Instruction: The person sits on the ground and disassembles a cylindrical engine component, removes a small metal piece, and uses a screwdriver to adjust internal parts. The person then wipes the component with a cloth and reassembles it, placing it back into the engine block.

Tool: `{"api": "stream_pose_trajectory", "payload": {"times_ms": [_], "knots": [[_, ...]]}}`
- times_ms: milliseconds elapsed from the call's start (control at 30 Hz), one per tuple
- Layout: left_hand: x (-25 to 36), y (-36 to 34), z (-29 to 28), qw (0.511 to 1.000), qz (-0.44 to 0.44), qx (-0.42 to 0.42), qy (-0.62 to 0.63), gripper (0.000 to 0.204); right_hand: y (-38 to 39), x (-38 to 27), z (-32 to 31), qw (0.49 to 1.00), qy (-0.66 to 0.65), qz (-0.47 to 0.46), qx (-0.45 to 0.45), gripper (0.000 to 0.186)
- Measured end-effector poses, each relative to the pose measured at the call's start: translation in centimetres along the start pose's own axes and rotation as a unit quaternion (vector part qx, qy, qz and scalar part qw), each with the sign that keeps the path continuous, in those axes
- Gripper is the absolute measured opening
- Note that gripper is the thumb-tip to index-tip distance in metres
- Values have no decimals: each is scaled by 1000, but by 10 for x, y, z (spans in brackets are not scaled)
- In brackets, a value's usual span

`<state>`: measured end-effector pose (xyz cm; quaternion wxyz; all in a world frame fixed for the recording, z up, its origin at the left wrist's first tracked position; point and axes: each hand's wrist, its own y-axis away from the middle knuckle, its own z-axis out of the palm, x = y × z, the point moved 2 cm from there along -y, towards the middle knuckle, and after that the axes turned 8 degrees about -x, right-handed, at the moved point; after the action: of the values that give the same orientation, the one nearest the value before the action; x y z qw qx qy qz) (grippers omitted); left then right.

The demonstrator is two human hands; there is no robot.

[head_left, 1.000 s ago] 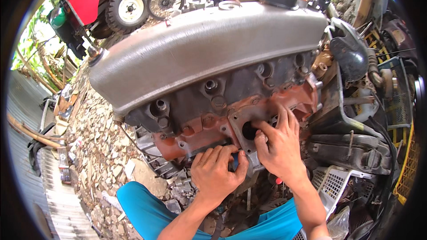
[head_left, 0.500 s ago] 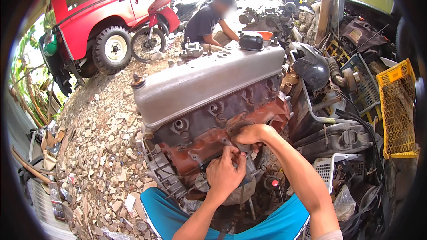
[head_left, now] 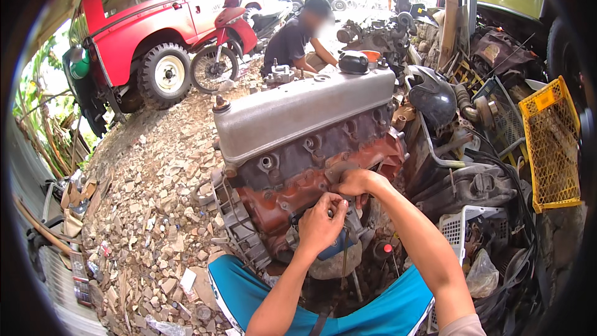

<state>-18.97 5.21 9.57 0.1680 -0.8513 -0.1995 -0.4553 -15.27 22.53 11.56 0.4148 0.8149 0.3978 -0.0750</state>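
Note:
An engine stands before me, with a silver valve cover [head_left: 305, 115], a dark cylinder head [head_left: 289, 152] and a red-brown block [head_left: 267, 205]. My right hand [head_left: 359, 184] curls against the block's near side, beside a dark round metal part [head_left: 339, 171]. Its fingertips point down and are partly hidden, so what they grip does not show. Just below and left, my left hand [head_left: 322, 221] is closed in a pinch near the same spot. Anything between its fingertips is too small to name. Beneath the left hand, a blue part [head_left: 336, 247] shows low on the engine.
A black cap-like part [head_left: 353, 62] and an orange bowl [head_left: 372, 56] sit on or behind the engine's far end. Right are a dark helmet [head_left: 431, 96], a yellow crate [head_left: 550, 149] and a white basket [head_left: 457, 230]. A person [head_left: 292, 43] crouches beyond; gravel [head_left: 149, 205] lies left.
The view has shifted slightly, so the engine appears a little farther right. Both hands stay at the same place on the engine's side, with the left fingers bunched closer together.

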Motion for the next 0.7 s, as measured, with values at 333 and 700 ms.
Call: {"api": "stream_pose_trajectory", "payload": {"times_ms": [333,700], "knots": [[-2,-1,0,1000,3,-5,2,26,1,4,7,984,109,-30,140,56],[-15,-9,2,998,26,-36,49,25,-11,9,0,998,35,-26,42,40]]}}
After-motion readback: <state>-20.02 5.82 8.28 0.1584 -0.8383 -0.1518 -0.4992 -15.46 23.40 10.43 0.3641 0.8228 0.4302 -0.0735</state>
